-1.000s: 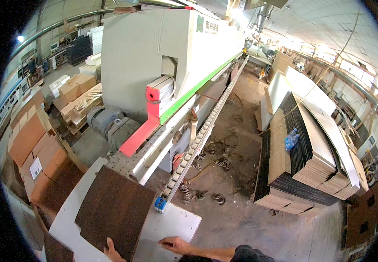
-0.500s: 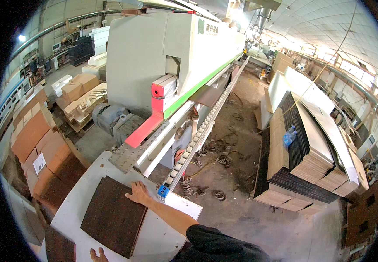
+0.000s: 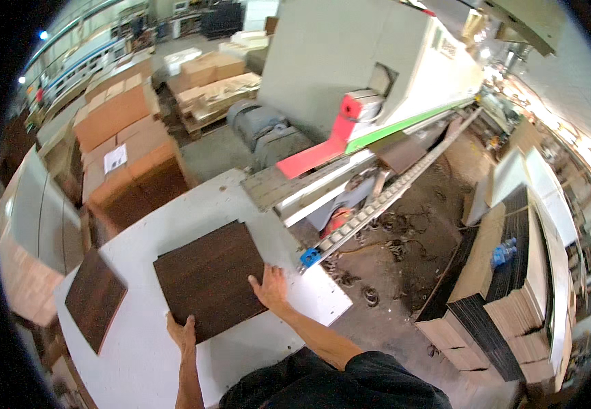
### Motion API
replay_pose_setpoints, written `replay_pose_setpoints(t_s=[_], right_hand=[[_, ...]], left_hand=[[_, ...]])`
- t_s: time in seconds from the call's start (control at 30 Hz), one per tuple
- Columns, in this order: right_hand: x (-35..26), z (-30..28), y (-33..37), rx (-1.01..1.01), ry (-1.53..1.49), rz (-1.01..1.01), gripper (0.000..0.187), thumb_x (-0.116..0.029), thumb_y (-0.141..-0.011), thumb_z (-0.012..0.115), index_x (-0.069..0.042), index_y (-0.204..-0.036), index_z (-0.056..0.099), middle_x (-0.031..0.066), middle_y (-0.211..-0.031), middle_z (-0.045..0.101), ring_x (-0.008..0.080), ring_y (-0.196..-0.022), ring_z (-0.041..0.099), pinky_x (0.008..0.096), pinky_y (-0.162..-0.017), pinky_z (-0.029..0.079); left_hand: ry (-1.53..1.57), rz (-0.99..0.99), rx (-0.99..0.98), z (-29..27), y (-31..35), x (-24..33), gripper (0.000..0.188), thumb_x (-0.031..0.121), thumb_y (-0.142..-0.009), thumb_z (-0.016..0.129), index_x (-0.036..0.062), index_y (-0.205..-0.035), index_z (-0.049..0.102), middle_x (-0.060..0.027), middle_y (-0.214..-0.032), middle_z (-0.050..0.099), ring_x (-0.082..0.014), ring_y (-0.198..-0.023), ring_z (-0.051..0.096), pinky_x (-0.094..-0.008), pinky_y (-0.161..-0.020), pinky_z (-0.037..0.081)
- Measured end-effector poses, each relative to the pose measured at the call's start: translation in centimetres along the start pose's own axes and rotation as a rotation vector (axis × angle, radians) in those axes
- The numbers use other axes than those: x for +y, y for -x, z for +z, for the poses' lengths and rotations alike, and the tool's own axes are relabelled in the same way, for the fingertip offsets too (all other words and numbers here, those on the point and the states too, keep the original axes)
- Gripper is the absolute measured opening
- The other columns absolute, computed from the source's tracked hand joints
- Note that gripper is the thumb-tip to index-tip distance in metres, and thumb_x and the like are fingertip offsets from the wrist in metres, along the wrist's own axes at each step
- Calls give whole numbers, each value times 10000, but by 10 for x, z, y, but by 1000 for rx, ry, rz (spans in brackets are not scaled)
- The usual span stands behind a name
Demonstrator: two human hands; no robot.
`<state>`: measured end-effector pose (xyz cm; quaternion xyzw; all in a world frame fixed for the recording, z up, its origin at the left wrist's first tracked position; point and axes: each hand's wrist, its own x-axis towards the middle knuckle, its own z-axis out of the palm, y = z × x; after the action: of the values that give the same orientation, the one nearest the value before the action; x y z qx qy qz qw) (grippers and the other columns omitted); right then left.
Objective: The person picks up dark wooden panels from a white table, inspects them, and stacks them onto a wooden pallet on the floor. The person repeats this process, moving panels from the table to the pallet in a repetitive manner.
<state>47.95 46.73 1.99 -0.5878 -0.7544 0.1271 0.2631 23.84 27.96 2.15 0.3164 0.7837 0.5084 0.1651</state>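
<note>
A small stack of dark brown wood-grain panels (image 3: 210, 279) lies on a white work table (image 3: 241, 361), the top one slightly out of line with the one beneath. At the stack's near left corner is my left hand (image 3: 182, 332), its thumb on top and fingers at the edge. My right hand (image 3: 270, 286) rests against the right edge, its thumb over the top and its fingers stretched apart. Another dark brown panel (image 3: 96, 298) lies apart at the table's left side.
Beyond the table stands a large grey machine (image 3: 329, 61) with a red guard (image 3: 312, 160) and a conveyor rail (image 3: 397, 187). Cardboard-wrapped stacks (image 3: 128, 170) are at the left. To the right are tall board piles (image 3: 507, 300), a blue bottle (image 3: 504, 252) on one, and scraps on the floor.
The view has swung left and down. My left hand has come fully into view at the stack's near corner. My right hand has shifted from the far corner to the right edge.
</note>
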Motion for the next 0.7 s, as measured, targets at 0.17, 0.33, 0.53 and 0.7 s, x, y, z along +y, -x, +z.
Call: replay_pose_setpoints(t_s=[0.17,0.33,0.53,0.7], right_hand=[[-4,-4,8,-132,17,-50,691,-429,-858,680,41,-1322,475,252,-1160,575,395,-1111,521,507,-931,457],[20,-31,30,-295,-207,-111,789,-281,-855,706,84,-1443,327,311,-1348,474,457,-1240,434,521,-1082,338],[27,-31,64,-194,-259,-129,749,-264,-906,633,101,-1455,278,326,-1370,441,478,-1254,405,550,-1079,322],[31,-25,61,-182,-204,-132,773,-279,-898,640,102,-1460,270,327,-1369,439,488,-1219,418,566,-1060,331]], left_hand=[[86,-48,82,-9,26,6,527,32,-755,690,-56,-1255,549,-217,-1112,660,-312,-1005,635,-412,-925,484],[37,-180,-31,-24,59,6,852,78,-710,780,-79,-1440,369,-281,-1297,529,-386,-1233,492,-451,-1064,390],[-324,107,-173,-35,96,23,1136,93,-605,881,-34,-1517,216,-315,-1513,276,-431,-1394,326,-491,-1155,295],[-341,118,-169,-26,62,13,1127,35,-599,870,-19,-1520,223,-309,-1532,258,-425,-1403,325,-455,-1137,356]])
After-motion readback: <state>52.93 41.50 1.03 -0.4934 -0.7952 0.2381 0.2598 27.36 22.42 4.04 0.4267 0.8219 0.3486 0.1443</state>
